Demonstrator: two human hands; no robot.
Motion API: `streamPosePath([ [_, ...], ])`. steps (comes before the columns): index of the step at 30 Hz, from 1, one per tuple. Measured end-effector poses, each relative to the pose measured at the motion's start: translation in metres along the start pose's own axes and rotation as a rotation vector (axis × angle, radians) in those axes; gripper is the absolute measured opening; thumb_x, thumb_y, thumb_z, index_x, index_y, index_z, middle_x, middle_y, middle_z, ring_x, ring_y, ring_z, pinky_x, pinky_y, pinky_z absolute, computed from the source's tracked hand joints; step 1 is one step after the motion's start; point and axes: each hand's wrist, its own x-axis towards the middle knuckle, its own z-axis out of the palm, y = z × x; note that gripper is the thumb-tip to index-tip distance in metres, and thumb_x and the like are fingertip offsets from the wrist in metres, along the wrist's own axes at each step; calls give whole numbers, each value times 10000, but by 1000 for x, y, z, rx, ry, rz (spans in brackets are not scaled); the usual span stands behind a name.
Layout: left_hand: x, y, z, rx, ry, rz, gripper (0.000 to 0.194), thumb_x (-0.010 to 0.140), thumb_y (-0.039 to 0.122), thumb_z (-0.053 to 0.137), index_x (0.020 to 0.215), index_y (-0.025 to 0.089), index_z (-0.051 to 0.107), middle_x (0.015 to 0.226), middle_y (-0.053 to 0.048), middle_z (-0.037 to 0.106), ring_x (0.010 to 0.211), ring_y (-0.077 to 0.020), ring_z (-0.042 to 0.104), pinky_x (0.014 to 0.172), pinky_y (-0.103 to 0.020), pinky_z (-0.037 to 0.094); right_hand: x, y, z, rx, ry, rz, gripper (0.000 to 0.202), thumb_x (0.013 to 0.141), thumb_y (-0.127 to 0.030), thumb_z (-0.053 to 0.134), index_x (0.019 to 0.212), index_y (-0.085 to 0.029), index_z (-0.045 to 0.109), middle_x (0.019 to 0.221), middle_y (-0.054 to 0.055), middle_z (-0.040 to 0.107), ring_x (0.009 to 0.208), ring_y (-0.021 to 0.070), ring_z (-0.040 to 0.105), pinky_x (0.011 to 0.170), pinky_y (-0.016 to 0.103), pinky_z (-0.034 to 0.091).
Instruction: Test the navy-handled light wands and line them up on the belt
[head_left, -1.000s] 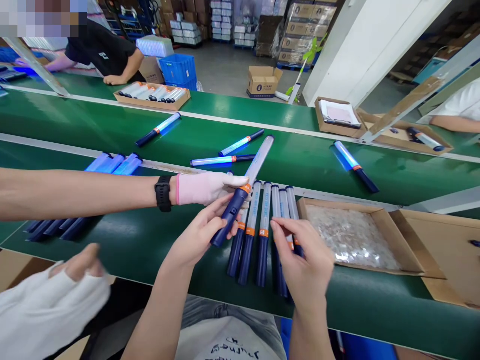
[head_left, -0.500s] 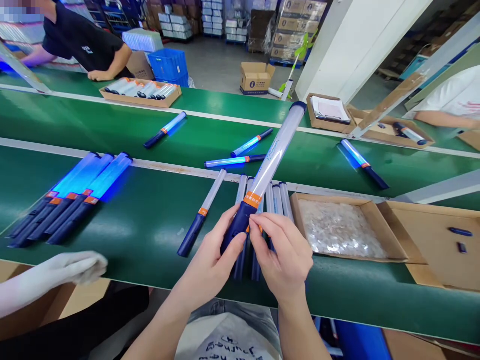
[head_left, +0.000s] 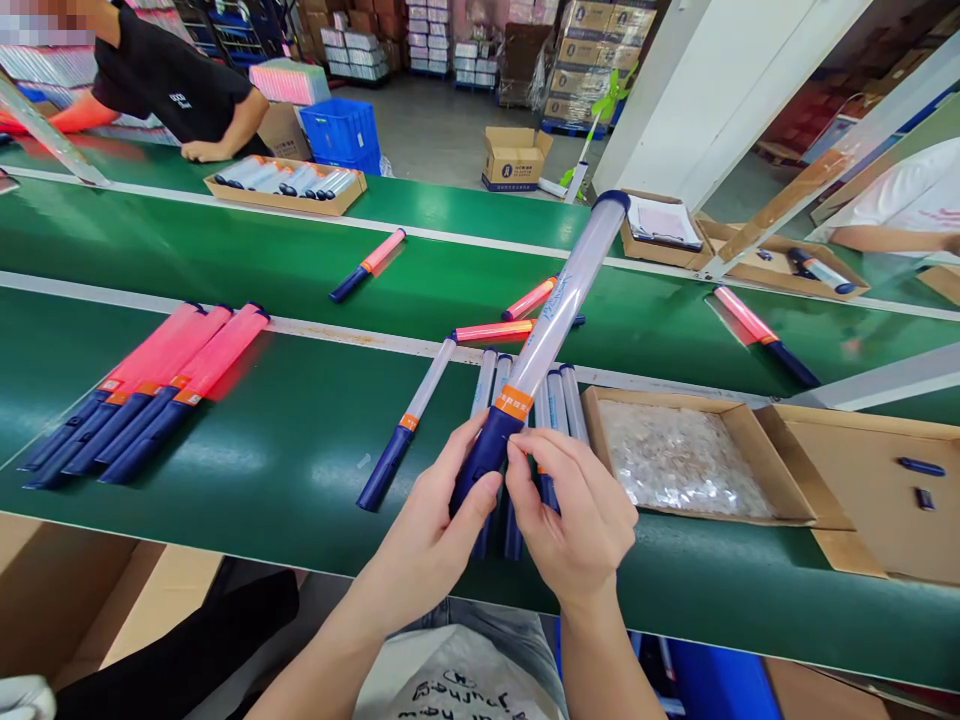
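Observation:
My left hand (head_left: 424, 535) is wrapped around the dark blue handle of a light stick (head_left: 564, 305). Its clear tube is unlit and tilts up and away to the right, with an orange band above the handle. Thumb and fingertip of my right hand (head_left: 577, 520) are pinched together at the handle's right side; anything between them is too small to make out. Under my hands lie several unlit light sticks (head_left: 571, 405), partly hidden. Left of them is one single unlit light stick (head_left: 409, 420).
Several red-lit light sticks (head_left: 161, 385) lie together at left. Other lit ones, such as a light stick (head_left: 765, 335), lie on the green conveyor belt (head_left: 285, 240). A carton tray (head_left: 697, 455) of clear plastic pieces stands at right. Co-workers (head_left: 176, 90) are across the line.
The lit sticks have turned from blue to red. Those on the belt have shifted right. A co-worker's white-gloved hand at left has drawn back to the lower corner. My grip is unchanged.

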Motion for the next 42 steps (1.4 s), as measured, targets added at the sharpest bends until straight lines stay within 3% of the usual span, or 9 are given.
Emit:
streamPosePath([
  [6, 1, -3, 2, -39, -17, -29, 620, 1068, 558, 546, 1636, 337, 433, 850, -16, 576, 802, -207, 579, 845, -350, 554, 0, 3, -2, 18, -50, -32, 249, 940, -27, 709, 1154, -152, 693, 1040, 94, 775, 962, 182, 771, 904, 311, 663],
  [11, 2, 1, 3, -65, -64, -87, 689, 1068, 602, 524, 1657, 279, 371, 882, -16, 570, 718, -151, 474, 653, -273, 470, 1, 2, -1, -16, -40, -14, 197, 953, -25, 707, 1101, -152, 674, 984, 77, 771, 896, 156, 763, 847, 277, 649],
  [17, 6, -7, 2, -19, 8, -53, 650, 1070, 563, 527, 1645, 275, 435, 802, -14, 594, 787, -206, 601, 840, -349, 565, -4, 5, 2, 4, -115, -15, 187, 969, -38, 699, 1131, -129, 686, 1052, 95, 773, 967, 173, 763, 893, 299, 647],
  [25, 13, -25, -11, 4, 60, -25, 638, 1053, 551, 549, 1628, 282, 478, 922, -64, 722, 877, -275, 693, 905, -437, 593, -6, 8, 17, 41, -211, 3, 150, 1017, -64, 635, 1129, -116, 721, 1069, 81, 774, 974, 165, 762, 910, 301, 650],
  [31, 17, -35, -34, 342, 250, 54, 585, 1058, 513, 519, 1560, 213, 522, 1284, -146, 733, 1241, -326, 692, 1107, -472, 530, -14, 3, 18, 42, -238, -14, 206, 1019, -55, 620, 1203, -92, 705, 1113, 91, 765, 1028, 170, 742, 933, 294, 612],
  [35, 16, -64, -85, 681, 487, -130, 631, 1032, 522, 451, 1511, 117, 514, 1268, -215, 731, 1114, -388, 741, 996, -508, 562, -41, 45, -10, -161, -365, 114, 202, 1056, -170, 598, 1207, -172, 732, 1112, 55, 768, 1008, 139, 733, 915, 251, 568],
  [37, 17, -85, -111, 825, 490, -186, 649, 1024, 514, 429, 1523, 105, 502, 1255, -224, 722, 1161, -418, 723, 1003, -516, 551, -57, 83, -28, -316, -425, 247, 187, 1053, -225, 587, 1052, -176, 768, 988, 59, 767, 880, 167, 726, 761, 258, 531],
  [39, 23, -107, -129, 902, 457, -125, 632, 1032, 508, 409, 1517, 113, 499, 1330, -225, 676, 1248, -414, 681, 1035, -506, 543, -71, 125, -45, -466, -465, 397, 209, 1015, -220, 592, 942, -161, 779, 872, 73, 749, 771, 186, 701, 655, 262, 465],
  [42, 34, -131, -135, 940, 430, -38, 598, 1024, 500, 420, 1460, 109, 543, 1304, -223, 626, 1173, -400, 684, 999, -531, 567, -85, 174, -61, -585, -554, 580, 190, 946, -222, 626, 949, -174, 810, 883, 84, 772, 758, 184, 712, 642, 247, 449],
])
